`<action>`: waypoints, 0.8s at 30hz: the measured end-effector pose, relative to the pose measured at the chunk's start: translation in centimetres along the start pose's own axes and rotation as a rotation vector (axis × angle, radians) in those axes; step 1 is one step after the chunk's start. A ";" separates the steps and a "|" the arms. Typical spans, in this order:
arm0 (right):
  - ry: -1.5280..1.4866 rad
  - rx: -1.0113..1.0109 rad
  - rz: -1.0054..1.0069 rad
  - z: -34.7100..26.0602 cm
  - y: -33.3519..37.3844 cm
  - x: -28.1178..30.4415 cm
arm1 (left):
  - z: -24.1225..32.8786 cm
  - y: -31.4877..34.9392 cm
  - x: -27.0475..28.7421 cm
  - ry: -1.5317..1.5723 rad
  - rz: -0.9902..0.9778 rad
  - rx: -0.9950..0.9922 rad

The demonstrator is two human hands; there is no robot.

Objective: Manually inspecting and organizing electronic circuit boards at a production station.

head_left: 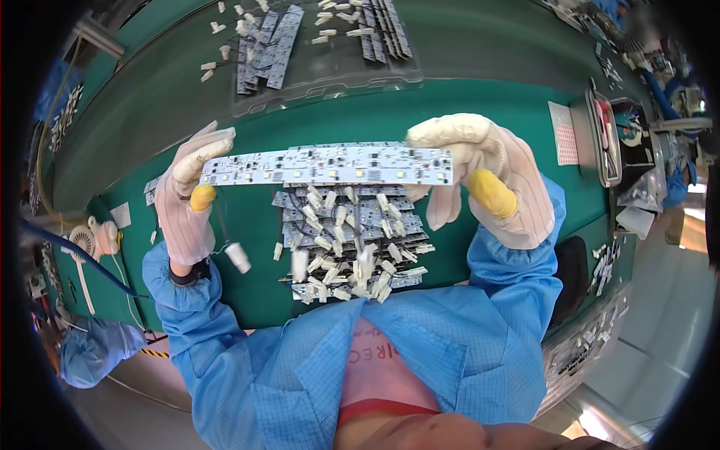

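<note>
A white LED circuit board strip (322,166) is held up level in front of me, spanning both hands; the edge of another strip shows behind it. My left hand (191,184), in a white glove with a yellow thumb cover, is closed on the left end. At the right end, my right hand (491,176), gloved the same way, pinches the board between bent fingers and thumb. A white connector (238,257) dangles on a wire below my left hand. Under the held board lies a pile of similar strips (409,225), with many white plug connectors (322,277) over it.
Beyond the green mat (450,97), a clear plastic tray (330,90) carries more strips with wired connectors. At the right stand a tool bin (604,139) and a pink printed sheet (564,133). A white fan (86,244) and another person's blue sleeve (97,349) are at the left.
</note>
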State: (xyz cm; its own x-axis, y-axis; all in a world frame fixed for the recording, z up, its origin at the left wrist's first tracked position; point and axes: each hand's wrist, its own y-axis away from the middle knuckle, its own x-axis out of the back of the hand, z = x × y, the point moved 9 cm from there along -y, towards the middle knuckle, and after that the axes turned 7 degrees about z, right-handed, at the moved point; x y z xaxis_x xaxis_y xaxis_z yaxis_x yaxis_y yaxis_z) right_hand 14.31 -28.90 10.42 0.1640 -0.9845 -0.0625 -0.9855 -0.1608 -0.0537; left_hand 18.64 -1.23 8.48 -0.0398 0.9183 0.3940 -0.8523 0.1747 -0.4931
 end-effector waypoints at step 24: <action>-0.118 -0.011 0.026 0.1 0.0 0.1 | 0.4 0.3 0.7 0.135 0.073 -0.135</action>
State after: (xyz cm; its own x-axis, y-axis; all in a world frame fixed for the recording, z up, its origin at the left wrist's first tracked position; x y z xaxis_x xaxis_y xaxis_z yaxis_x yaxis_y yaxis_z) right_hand 14.34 -28.97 10.31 0.1418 -0.9734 -0.1802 -0.9898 -0.1368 -0.0398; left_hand 18.13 -0.61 8.88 -0.0211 0.9680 0.2502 -0.7714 0.1434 -0.6200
